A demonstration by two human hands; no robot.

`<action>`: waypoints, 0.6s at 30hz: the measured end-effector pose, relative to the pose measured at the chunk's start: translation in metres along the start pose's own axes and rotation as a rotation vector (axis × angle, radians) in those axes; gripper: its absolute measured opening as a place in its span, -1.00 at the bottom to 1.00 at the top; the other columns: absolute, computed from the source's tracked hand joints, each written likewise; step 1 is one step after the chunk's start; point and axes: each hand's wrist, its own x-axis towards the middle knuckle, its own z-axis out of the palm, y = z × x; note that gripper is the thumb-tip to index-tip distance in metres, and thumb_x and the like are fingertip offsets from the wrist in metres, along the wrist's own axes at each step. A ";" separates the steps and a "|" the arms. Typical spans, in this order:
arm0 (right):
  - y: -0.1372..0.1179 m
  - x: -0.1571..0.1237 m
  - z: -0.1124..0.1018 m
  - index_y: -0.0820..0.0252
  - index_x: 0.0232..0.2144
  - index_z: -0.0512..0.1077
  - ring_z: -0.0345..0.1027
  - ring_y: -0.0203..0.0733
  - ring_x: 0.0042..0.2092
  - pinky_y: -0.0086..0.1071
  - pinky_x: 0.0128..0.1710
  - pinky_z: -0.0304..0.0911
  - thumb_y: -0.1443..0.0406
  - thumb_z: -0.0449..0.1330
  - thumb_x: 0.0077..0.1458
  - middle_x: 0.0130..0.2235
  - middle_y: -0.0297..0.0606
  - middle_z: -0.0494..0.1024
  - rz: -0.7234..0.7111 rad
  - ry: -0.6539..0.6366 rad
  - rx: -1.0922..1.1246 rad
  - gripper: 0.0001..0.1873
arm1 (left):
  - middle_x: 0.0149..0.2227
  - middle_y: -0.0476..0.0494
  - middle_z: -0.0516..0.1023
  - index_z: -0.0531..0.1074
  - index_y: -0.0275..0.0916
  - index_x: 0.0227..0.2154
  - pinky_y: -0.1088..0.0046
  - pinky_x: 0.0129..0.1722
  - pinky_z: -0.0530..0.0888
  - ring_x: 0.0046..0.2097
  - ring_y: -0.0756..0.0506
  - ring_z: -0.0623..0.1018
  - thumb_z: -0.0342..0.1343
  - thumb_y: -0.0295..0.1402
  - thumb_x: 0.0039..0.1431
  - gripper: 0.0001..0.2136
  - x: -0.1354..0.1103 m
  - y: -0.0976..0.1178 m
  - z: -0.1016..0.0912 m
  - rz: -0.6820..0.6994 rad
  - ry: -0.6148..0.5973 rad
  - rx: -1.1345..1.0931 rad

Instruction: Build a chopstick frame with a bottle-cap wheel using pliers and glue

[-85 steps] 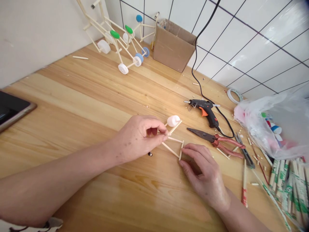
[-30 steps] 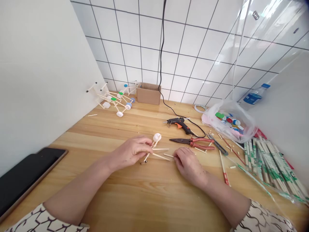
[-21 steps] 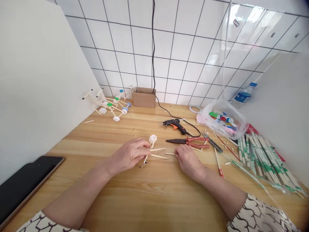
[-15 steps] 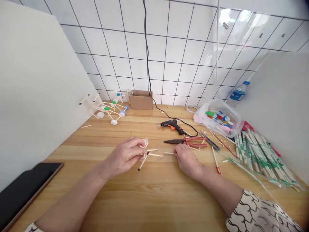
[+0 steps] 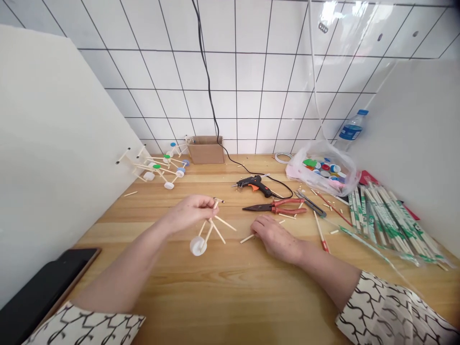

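Observation:
Pinched in my left hand [image 5: 192,212] is a small frame of wooden sticks [image 5: 212,225], its thin legs spreading downward and to the right. A white bottle cap [image 5: 198,245] is fixed at its lower end, and a short dark-tipped crosspiece sits at its top. My right hand [image 5: 275,238] rests on the table with its fingers closed on a short wooden stick [image 5: 247,238], whose free end points left. Just beyond that hand lie red-handled pliers [image 5: 275,207].
A black glue gun [image 5: 254,184] lies farther back, with a utility knife [image 5: 312,205] to its right. Behind are a cardboard box [image 5: 206,151], a plastic bag of bottle caps [image 5: 293,170] and finished stick models [image 5: 161,167]. Packaged chopsticks [image 5: 391,225] lie right; a phone [image 5: 46,282] lies left.
My left hand has turned the stick frame, so the white cap now hangs low in front. The short stick in my right hand has tilted, its free end lower. The view has shifted slightly.

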 end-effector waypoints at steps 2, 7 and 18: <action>0.001 0.000 0.001 0.25 -0.39 0.33 0.21 -0.19 -0.26 -0.38 -0.21 0.19 0.61 0.03 0.01 -0.31 -0.20 0.42 -0.016 -0.006 0.015 -0.76 | -0.55 0.02 0.39 0.40 -0.25 -0.62 0.47 -0.36 0.33 -0.42 -0.02 0.39 0.19 -0.24 -0.18 -0.82 0.012 -0.006 0.004 -0.088 -0.029 -0.119; 0.003 0.000 0.006 0.22 -0.38 0.34 0.21 -0.19 -0.26 -0.35 -0.20 0.19 0.58 0.02 0.05 -0.31 -0.21 0.41 -0.041 0.029 0.033 -0.78 | -0.58 0.00 0.41 0.44 -0.28 -0.59 0.50 -0.46 0.29 -0.49 0.01 0.38 0.20 -0.24 -0.23 -0.81 0.030 -0.030 0.018 -0.125 -0.036 -0.199; 0.003 0.004 0.002 0.22 -0.34 0.39 0.24 -0.18 -0.25 -0.33 -0.22 0.22 0.52 -0.07 0.18 -0.30 -0.16 0.43 -0.117 0.095 0.078 -0.73 | -0.56 0.00 0.40 0.45 -0.30 -0.46 0.55 -0.55 0.19 -0.55 0.07 0.29 0.22 -0.19 -0.21 -0.72 0.033 -0.055 0.029 -0.147 0.014 -0.362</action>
